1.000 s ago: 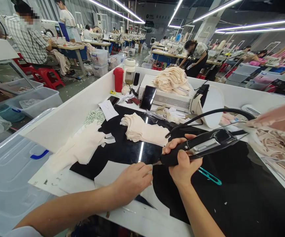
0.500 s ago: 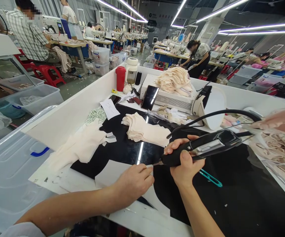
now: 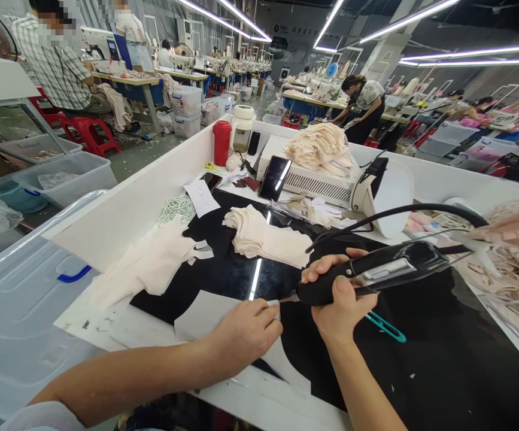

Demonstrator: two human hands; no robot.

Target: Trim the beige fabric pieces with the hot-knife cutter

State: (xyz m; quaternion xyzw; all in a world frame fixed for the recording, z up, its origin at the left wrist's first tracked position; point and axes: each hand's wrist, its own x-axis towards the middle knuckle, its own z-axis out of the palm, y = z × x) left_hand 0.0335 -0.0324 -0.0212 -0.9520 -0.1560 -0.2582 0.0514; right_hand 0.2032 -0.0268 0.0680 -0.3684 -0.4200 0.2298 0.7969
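My right hand is wrapped round a black corded cutting tool whose metal tip points left at a white fabric piece on the black table surface. My left hand presses down on that white piece, fingers curled, right beside the tool tip. A black cable arcs back from the tool. A teal-handled small tool lies on the black surface just right of my right hand.
A folded cream fabric stack and loose cream pieces lie ahead. A white machine carries a fabric pile, a phone leans on it. A red cup stands behind. A clear bin lid is at left. People work at far tables.
Both hands and the tool stay almost still on the white piece; the view has shifted very slightly.
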